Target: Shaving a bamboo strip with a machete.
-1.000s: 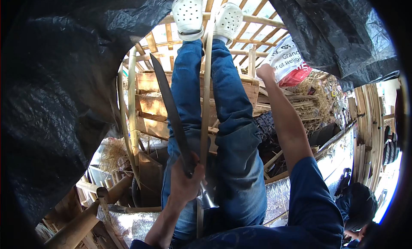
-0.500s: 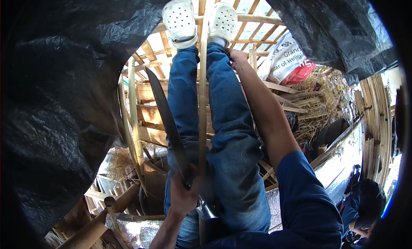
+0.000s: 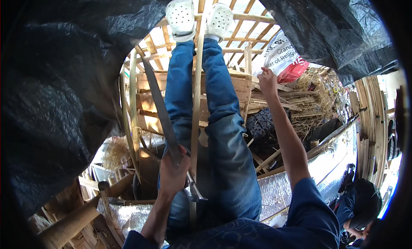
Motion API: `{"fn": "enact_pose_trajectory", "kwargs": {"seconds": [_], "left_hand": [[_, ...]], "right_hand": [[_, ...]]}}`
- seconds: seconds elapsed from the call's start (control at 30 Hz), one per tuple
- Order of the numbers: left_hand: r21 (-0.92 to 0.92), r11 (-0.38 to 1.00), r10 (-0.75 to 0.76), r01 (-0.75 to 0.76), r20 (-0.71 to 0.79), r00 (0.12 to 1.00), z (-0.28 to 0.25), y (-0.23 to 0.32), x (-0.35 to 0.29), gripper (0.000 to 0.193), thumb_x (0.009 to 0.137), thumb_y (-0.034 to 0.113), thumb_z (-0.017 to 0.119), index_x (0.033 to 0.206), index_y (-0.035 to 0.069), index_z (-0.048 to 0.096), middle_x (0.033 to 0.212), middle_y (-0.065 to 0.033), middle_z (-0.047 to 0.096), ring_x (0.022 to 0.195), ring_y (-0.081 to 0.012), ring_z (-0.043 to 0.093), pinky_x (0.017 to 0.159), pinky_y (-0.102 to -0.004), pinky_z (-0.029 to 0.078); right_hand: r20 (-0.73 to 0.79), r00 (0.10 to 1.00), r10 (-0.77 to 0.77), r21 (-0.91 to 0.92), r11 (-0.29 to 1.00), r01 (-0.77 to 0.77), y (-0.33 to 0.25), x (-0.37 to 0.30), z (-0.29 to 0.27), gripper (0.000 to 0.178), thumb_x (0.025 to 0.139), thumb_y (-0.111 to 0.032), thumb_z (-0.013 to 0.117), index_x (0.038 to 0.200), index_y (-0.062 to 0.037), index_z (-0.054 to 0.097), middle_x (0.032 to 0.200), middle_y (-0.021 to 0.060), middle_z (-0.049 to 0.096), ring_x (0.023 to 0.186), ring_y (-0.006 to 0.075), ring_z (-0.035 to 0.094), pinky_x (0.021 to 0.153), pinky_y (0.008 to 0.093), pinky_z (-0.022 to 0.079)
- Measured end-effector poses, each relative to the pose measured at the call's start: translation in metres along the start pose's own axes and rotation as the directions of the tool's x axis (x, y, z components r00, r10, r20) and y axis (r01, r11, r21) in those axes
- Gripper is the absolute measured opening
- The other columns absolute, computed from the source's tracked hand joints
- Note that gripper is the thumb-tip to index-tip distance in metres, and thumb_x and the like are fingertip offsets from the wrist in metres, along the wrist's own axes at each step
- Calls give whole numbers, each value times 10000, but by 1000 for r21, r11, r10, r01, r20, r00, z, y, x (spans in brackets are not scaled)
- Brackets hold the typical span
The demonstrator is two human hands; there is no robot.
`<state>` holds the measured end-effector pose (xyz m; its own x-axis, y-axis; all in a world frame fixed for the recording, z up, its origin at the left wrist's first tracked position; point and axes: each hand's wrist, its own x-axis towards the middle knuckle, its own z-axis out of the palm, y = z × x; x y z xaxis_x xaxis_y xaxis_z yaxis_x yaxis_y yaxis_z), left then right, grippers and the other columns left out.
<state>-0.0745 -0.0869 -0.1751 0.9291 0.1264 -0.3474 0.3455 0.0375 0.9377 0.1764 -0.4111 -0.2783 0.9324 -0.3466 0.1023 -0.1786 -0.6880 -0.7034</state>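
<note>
My left hand (image 3: 174, 174) is wrapped round the handle of a machete (image 3: 159, 105), whose long dark blade points away and slightly left over my left leg. A shiny metal piece (image 3: 195, 193) shows just below that hand. Between my legs runs a long pale bamboo strip (image 3: 197, 88), from between my shoes down past the left hand. To the right of my legs, my right hand (image 3: 268, 82) is lifted with its fingers curled in, in front of a white and red printed sack (image 3: 285, 56). What those fingers hold, if anything, cannot be made out.
Black plastic sheeting (image 3: 60, 103) hangs at the left and upper right (image 3: 339, 30). A bamboo lattice (image 3: 246, 25) lies beyond my white clogs (image 3: 180, 18). Straw and wood offcuts (image 3: 317, 94) are heaped at the right. Another person (image 3: 360, 204) is at the lower right.
My right hand has left the side of my right lower leg and moved right and nearer. The left hand and machete have shifted slightly up and left. My right leg has moved inward.
</note>
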Motion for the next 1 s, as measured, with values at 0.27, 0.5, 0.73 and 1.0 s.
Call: {"fn": "enact_pose_trajectory", "kwargs": {"seconds": [0.27, 0.5, 0.73, 1.0], "left_hand": [[167, 945, 276, -281, 55, 960, 56, 13, -8, 187, 821, 122, 581, 927, -4, 492, 605, -63, 533, 574, -154, 612, 501, -284, 456], [24, 967, 248, -252, 111, 962, 67, -3, -18, 348, 902, 363, 560, 877, 17, 537, 679, -117, 626, 621, -232, 640, 555, -336, 462], [400, 915, -40, -61, 240, 970, -3, 23, -17, 443, 913, 419, 527, 851, -16, 587, 672, -144, 645, 611, -227, 656, 542, -344, 499], [839, 257, 702, -479, 178, 689, -48, -1, 5, 322, 862, 262, 630, 1069, 26, 560, 1003, -122, 582, 954, -289, 577, 815, -420, 462]], "right_hand": [[789, 607, -92, 421, 801, -425, -143, -267, -106, 485, 979, -379, 411, 1249, 17, 489, 1046, 128, 612, 963, 167, 585, 829, 286, 452], [748, 663, 31, 316, 862, -396, -137, -291, -116, 541, 910, -385, 559, 1241, 36, 487, 999, 160, 642, 931, 185, 605, 796, 308, 456], [714, 644, -273, 145, 958, 245, -69, -254, -144, 405, 737, -168, 738, 1094, -27, 609, 631, 89, 622, 498, 117, 577, 502, 287, 455], [907, 380, -181, 41, 936, 349, -77, -218, -153, 409, 728, -339, 746, 1055, -117, 642, 703, 97, 650, 627, 269, 641, 590, 380, 487]]}}
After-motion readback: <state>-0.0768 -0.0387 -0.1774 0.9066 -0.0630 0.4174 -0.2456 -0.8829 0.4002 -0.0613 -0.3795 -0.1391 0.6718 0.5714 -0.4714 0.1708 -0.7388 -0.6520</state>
